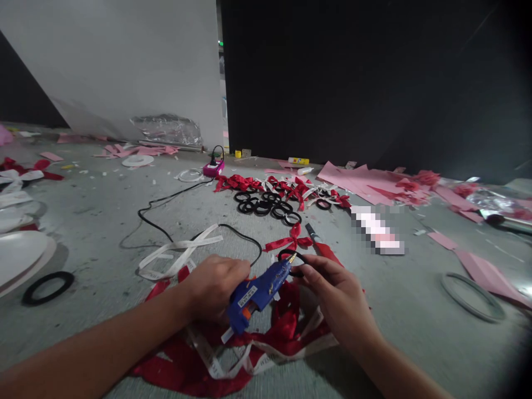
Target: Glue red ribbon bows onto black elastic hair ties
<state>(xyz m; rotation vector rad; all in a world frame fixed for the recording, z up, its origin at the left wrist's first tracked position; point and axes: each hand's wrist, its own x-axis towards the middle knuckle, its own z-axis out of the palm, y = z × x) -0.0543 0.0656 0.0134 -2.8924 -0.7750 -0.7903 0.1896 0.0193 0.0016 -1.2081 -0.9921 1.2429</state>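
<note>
Both hands busy: left hand (214,285) grips blue glue gun (260,289), right hand (338,302) fingers pinch black ring (291,263)

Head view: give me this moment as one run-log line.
left hand: grips blue glue gun | right hand: holds black ring at nozzle | beneath: red ribbon pile | beyond: black rings cluster

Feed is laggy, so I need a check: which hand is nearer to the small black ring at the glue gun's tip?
Right. The right hand pinches the small black ring in its fingers. The left hand sits left of it, gripping the blue plastic glue gun.
</note>
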